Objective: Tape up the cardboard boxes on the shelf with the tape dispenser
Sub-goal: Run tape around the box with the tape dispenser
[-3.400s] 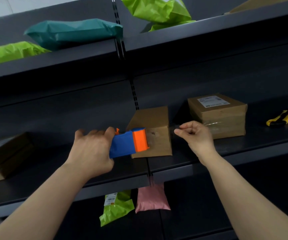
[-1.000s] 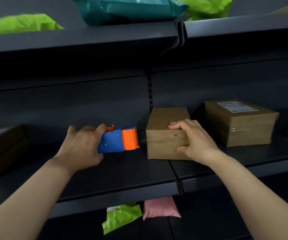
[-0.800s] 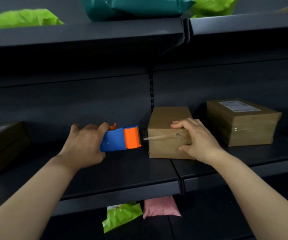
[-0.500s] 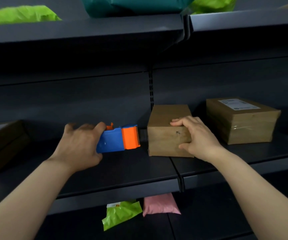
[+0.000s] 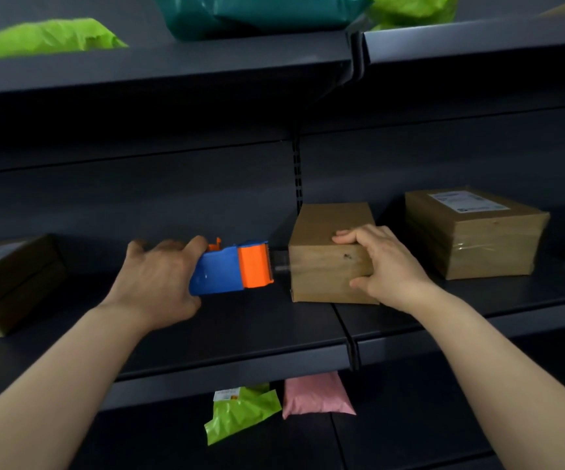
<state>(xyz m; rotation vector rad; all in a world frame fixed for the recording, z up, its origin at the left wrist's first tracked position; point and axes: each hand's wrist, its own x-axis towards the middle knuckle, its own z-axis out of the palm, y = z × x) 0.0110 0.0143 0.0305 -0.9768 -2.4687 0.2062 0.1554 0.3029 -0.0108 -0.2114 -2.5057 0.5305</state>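
Tape dispenser (image 5: 231, 270) sits gripped in my left hand (image 5: 159, 283), tape (image 5: 281, 264) touching the brown cardboard box (image 5: 323, 266) my right hand (image 5: 389, 266) clasps.

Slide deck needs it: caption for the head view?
Left hand holds tape dispenser beside small cardboard box steadied by right hand.

A parcel storeroom; dark metal shelving (image 5: 206, 362) carries a labelled cardboard box (image 5: 474, 242) and coloured mailer bags (image 5: 257, 13).

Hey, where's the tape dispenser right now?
In the head view, the tape dispenser is left of centre at the middle shelf, gripped by the left hand, its orange end just left of the small cardboard box.
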